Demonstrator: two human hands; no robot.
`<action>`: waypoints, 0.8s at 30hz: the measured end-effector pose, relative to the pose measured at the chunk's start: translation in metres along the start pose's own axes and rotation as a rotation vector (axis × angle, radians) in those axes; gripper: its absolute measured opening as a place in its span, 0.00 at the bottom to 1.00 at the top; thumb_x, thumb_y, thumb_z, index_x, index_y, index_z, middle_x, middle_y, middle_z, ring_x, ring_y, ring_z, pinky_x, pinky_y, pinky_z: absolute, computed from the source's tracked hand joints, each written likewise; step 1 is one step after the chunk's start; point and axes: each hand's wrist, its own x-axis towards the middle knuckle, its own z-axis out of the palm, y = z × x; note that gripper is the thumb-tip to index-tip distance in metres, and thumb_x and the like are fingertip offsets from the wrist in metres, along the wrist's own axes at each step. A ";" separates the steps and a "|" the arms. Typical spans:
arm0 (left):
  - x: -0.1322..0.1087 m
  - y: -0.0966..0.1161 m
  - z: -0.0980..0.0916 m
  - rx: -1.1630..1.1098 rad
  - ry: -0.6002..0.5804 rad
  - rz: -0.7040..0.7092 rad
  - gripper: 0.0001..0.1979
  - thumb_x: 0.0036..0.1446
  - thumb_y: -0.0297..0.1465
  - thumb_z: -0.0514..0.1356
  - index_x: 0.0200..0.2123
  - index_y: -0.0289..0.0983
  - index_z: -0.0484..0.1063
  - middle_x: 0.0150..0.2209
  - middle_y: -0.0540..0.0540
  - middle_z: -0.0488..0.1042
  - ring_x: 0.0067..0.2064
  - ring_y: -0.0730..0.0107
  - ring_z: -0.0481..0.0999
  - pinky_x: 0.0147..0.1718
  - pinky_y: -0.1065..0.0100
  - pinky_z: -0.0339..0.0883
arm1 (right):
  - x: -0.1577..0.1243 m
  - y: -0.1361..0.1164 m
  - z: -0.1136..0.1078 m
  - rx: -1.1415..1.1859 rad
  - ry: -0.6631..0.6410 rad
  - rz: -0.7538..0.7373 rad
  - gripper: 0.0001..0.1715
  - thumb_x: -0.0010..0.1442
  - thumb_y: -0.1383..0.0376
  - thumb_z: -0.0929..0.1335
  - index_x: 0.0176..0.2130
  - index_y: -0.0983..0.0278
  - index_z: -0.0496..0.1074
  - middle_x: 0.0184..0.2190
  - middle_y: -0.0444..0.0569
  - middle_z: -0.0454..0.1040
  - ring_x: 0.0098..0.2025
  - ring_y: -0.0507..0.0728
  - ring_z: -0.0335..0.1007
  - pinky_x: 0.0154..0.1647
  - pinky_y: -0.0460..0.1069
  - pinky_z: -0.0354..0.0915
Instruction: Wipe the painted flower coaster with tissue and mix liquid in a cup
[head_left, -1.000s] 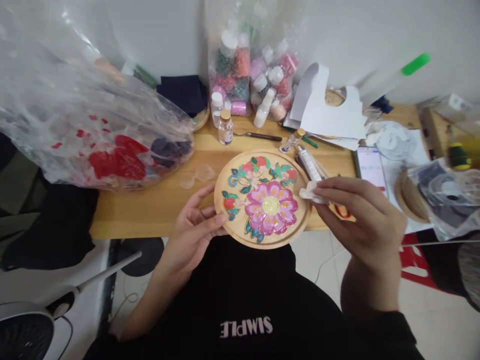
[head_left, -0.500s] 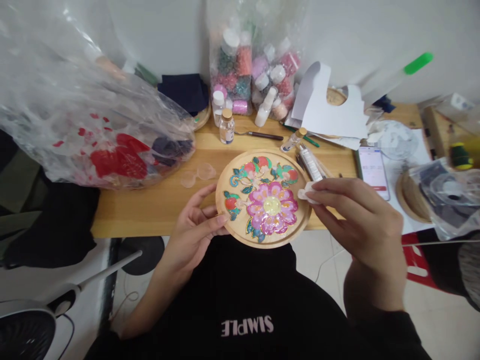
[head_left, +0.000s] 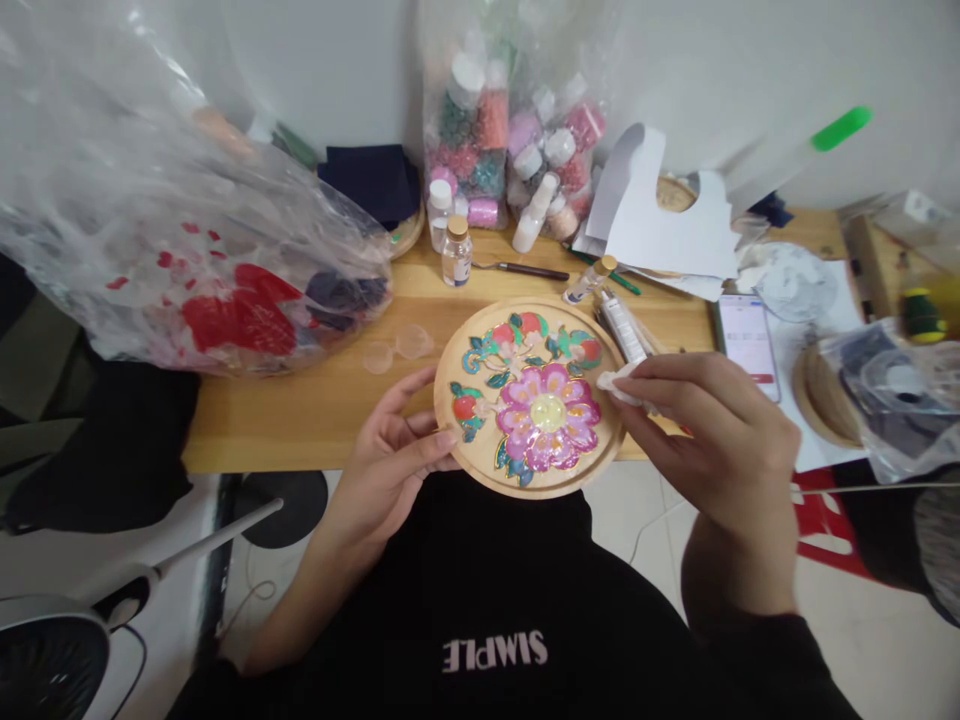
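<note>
My left hand (head_left: 401, 450) grips the left rim of a round wooden plate (head_left: 474, 462), thumb on top and fingers beneath. A glossy pink flower with a pale yellow centre covers much of the plate, with red fruits and green-blue leaves outlined in gold around it. The plate is held above the table's front edge, tilted toward me. My right hand (head_left: 705, 430) pinches a crumpled white tissue (head_left: 626, 382) between thumb and fingers, at the plate's right rim. Part of the tissue is hidden by the fingers.
On the wooden table (head_left: 262, 420) stand a corked glass bottle (head_left: 457, 255) and a white spray bottle (head_left: 535, 213). A metal tube (head_left: 622, 325), a phone (head_left: 748, 340) and white paper (head_left: 660, 230) lie to the right. A large plastic bag (head_left: 247, 300) occupies the left.
The tissue has turned and bunched slightly in my right hand, which has shifted a little left along the rim. My left hand keeps its hold on the plate.
</note>
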 end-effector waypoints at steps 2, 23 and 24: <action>0.000 0.000 0.000 0.001 0.008 0.005 0.28 0.45 0.26 0.74 0.49 0.45 0.71 0.34 0.51 0.83 0.34 0.63 0.84 0.30 0.67 0.81 | 0.000 0.000 0.001 -0.011 0.008 -0.006 0.14 0.57 0.74 0.73 0.41 0.59 0.71 0.34 0.47 0.78 0.33 0.56 0.75 0.32 0.51 0.72; -0.002 -0.002 0.000 0.015 -0.010 0.017 0.28 0.45 0.27 0.74 0.49 0.46 0.71 0.33 0.51 0.83 0.34 0.62 0.84 0.29 0.68 0.81 | 0.006 -0.002 0.001 -0.041 -0.082 -0.033 0.09 0.60 0.73 0.71 0.40 0.60 0.72 0.34 0.48 0.78 0.34 0.56 0.74 0.34 0.51 0.69; -0.002 -0.003 -0.001 0.022 -0.011 0.021 0.28 0.46 0.27 0.74 0.50 0.46 0.71 0.33 0.51 0.83 0.34 0.62 0.84 0.30 0.68 0.81 | 0.006 -0.002 0.002 -0.041 -0.087 -0.031 0.09 0.60 0.73 0.71 0.40 0.60 0.72 0.34 0.48 0.78 0.34 0.56 0.74 0.35 0.52 0.69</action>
